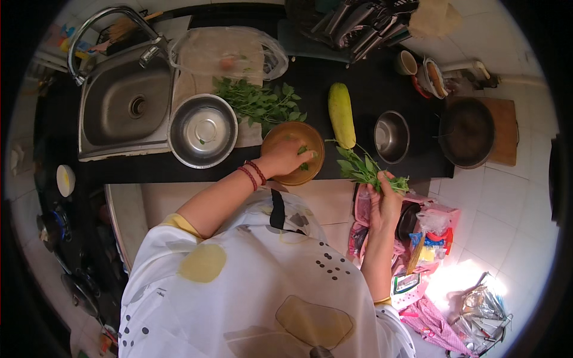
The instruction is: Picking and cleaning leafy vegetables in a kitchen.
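Note:
My left hand [284,157], with red beaded bracelets at the wrist, reaches into a brown bowl [318,168] at the counter's front edge. Small green leaves [304,166] show by its thumb; the fingers are partly hidden, so whether they grip a leaf is unclear. To the right, my right hand [386,201] holds a bunch of leafy green stems [358,166] just off the counter edge. A heap of the same leafy greens [264,100] lies behind the bowl. Between the bowl and a small steel bowl [392,136] rests a yellow-green gourd or cucumber [341,114].
A steel basin [203,131] stands beside the sink [121,121] with its curved faucet [112,11]. Behind the greens lies a clear plastic bag [224,49]. A dark wok [467,133] leans before a wooden board [506,129] at right. Pink storage baskets [450,215] sit below.

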`<state>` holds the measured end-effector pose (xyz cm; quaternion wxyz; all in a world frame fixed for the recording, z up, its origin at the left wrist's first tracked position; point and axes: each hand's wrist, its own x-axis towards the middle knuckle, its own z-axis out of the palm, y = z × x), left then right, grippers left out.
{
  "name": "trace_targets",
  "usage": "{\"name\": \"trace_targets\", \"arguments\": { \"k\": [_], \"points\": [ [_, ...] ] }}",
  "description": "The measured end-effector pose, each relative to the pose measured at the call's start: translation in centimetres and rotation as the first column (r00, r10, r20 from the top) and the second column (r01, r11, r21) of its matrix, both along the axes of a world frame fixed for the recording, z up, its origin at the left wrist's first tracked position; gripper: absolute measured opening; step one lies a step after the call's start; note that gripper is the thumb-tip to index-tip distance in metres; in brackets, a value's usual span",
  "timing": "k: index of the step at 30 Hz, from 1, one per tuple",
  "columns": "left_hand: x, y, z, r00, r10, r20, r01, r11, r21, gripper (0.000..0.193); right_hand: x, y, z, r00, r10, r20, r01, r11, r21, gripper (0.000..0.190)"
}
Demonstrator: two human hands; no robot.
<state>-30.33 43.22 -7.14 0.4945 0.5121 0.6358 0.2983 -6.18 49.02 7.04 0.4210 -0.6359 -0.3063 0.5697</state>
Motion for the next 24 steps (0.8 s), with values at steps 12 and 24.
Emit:
{"name": "trace_targets", "arguments": {
  "k": [12, 24],
  "points": [
    [0.9, -1.6, 2.6, 0.951, 0.031, -0.309, 0.061, 0.956, 0.286, 0.035, 1.3, 0.1, -3.2, 0.943, -0.05, -0.33, -0.028, 0.973, -0.228, 0.02],
    [2.1, -1.5, 6.3, 0.991, 0.129, 0.024, -0.125, 0.877, 0.465, 0.028, -0.5, -0.8, -2.9, 0.957, -0.005, -0.291, -0.075, 0.962, -0.263, 0.024]
  ]
}}
